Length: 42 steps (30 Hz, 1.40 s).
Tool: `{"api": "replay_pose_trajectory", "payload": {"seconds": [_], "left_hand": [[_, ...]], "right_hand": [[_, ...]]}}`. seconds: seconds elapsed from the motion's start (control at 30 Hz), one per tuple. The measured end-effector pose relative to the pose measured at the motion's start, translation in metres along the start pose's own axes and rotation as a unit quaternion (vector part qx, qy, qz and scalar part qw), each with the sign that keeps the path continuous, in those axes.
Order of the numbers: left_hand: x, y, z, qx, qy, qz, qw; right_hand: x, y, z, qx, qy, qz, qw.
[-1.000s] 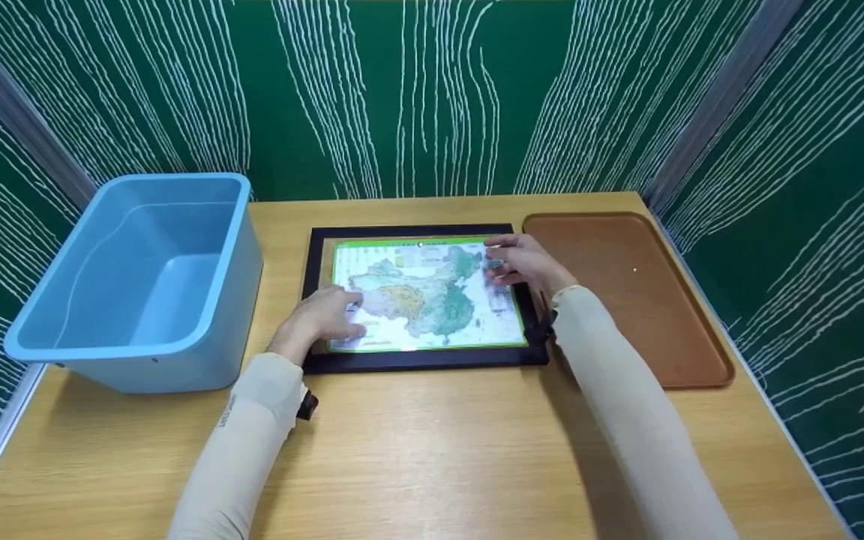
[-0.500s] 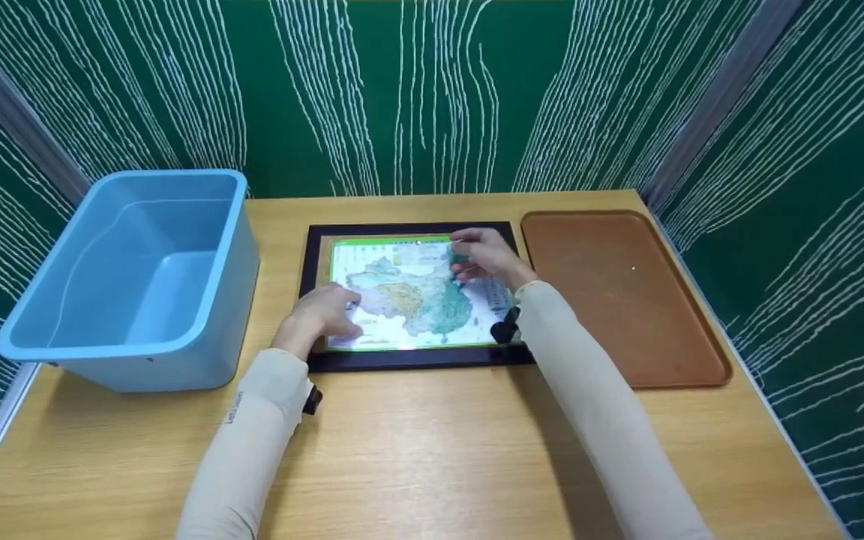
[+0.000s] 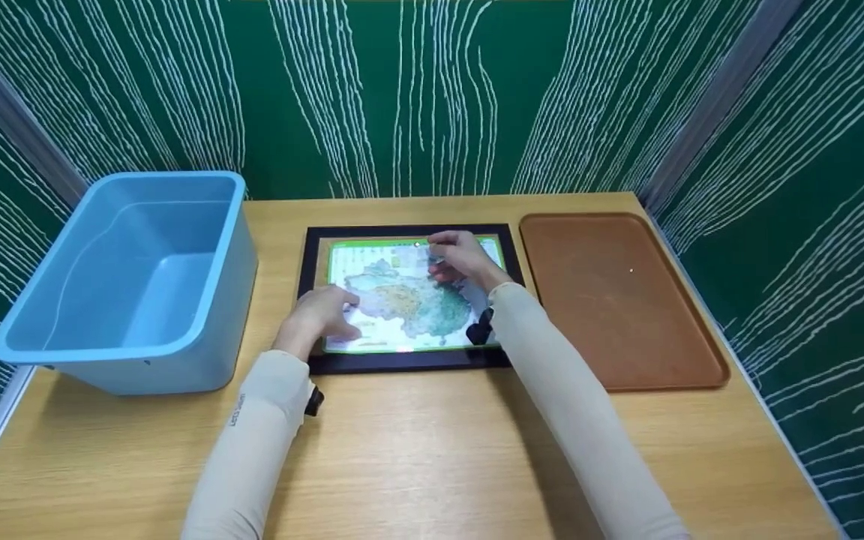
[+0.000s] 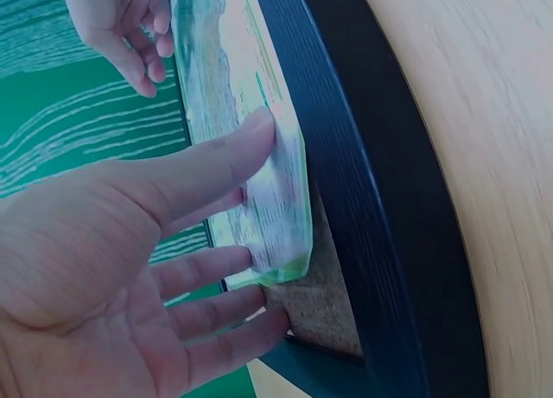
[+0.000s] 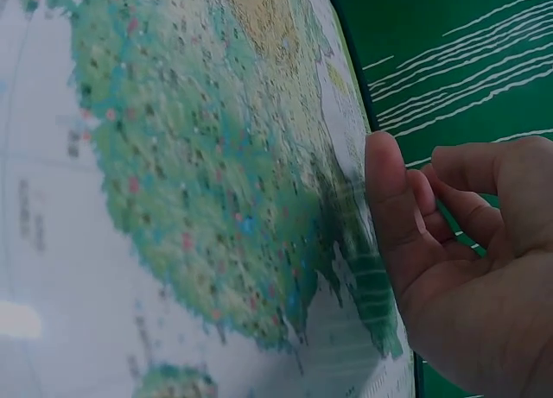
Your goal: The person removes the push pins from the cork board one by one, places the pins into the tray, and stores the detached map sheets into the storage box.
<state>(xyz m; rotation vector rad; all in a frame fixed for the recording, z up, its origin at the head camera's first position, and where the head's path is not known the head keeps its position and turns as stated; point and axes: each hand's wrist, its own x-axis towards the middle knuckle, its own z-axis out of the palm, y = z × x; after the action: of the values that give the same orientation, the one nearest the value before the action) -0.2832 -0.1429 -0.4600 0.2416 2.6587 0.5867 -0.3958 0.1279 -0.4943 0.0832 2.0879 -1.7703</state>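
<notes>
A glossy map sheet (image 3: 394, 330) with a green border lies inside a black frame (image 3: 417, 361) on the table, in the head view. Brown backing (image 4: 324, 303) shows past its rounded corner in the left wrist view. At the map's left end is my left hand (image 3: 319, 313), thumb and fingers spread, fingertips right at its surface and edge. My right hand (image 3: 466, 257) hovers over the upper right part of the map, fingers loosely bent, with nothing seen between them. In the right wrist view the thumb (image 5: 390, 178) stands upright close over the map.
A deep blue bin (image 3: 229, 315) stands on the left of the wooden table (image 3: 402, 450). To the right of the frame lies a flat brown tray (image 3: 627, 315). Green walls (image 3: 289, 97) with white wavy lines enclose the back and sides.
My right hand has moved left across the map, from near its right edge toward its upper middle. My left hand has stayed in place at the left end.
</notes>
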Motion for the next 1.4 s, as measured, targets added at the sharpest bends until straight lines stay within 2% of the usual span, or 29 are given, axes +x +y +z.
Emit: {"api": "replay_pose_trajectory", "payload": {"seconds": [0.17, 0.37, 0.6, 0.93, 1.07, 1.23, 1.4], "left_hand": [[0.001, -0.002, -0.002, 0.007, 0.013, 0.002, 0.9999], [-0.001, 0.001, 0.001, -0.013, -0.013, -0.021, 0.9996], [-0.002, 0.001, 0.003, -0.009, -0.044, -0.013, 0.9989], [0.0, 0.003, 0.002, -0.028, -0.041, -0.017, 0.9986], [0.001, 0.003, 0.003, -0.02, -0.041, -0.011, 0.9989], [0.001, 0.002, 0.002, -0.013, -0.037, -0.008, 0.9992], [0.0, 0.0, 0.001, -0.006, -0.039, -0.003, 0.9992]], "right_hand": [[0.004, 0.001, 0.004, 0.016, 0.008, 0.001, 0.9998], [0.007, 0.007, 0.004, 0.022, 0.011, 0.005, 0.9997], [0.01, 0.009, 0.007, 0.028, 0.021, 0.024, 0.9991], [0.02, 0.01, 0.011, 0.023, 0.022, 0.017, 0.9994], [0.022, 0.009, 0.013, 0.016, 0.033, 0.02, 0.9991], [0.025, 0.009, 0.019, 0.01, 0.05, -0.008, 0.9987], [0.028, 0.011, 0.026, 0.021, 0.048, -0.038, 0.9979]]}}
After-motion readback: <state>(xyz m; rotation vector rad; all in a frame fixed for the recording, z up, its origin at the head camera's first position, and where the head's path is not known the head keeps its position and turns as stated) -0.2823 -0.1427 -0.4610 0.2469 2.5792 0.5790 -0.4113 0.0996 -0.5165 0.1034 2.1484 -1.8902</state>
